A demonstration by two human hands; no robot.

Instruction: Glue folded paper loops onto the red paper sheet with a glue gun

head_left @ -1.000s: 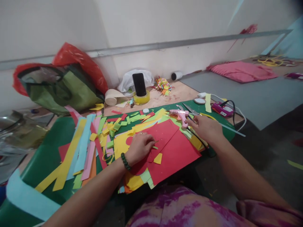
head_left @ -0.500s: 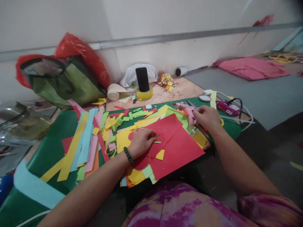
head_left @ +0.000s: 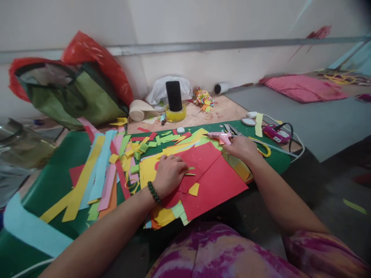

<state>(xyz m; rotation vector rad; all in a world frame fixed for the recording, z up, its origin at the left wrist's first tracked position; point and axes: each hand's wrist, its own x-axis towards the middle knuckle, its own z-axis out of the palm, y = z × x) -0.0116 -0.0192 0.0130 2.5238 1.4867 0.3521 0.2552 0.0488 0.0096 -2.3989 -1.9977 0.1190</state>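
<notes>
My left hand (head_left: 171,172), with a bead bracelet at the wrist, rests over the red paper (head_left: 217,197). Its fingers are closed, and a narrow green paper strip (head_left: 190,174) sticks out at the fingertips. What lies under the palm is hidden. My right hand (head_left: 245,148) is wrapped round the handle of a pink glue gun (head_left: 219,136), whose nozzle points left above the paper pile. A small yellow paper piece (head_left: 194,189) lies on the red sheet. Just beyond my right hand are scissors with a yellow handle (head_left: 264,150).
Long coloured paper strips (head_left: 84,177) and small cut scraps cover the left of the green mat (head_left: 58,158). A phone (head_left: 174,95) stands in a yellow tape roll (head_left: 176,114). At right is a purple power adapter (head_left: 276,133) with cables. A green bag (head_left: 69,98) stands back left.
My right hand has closed round the glue gun's handle and shifted left, and the gun now lies more level. My left hand stays on the red paper. The view has shifted slightly.
</notes>
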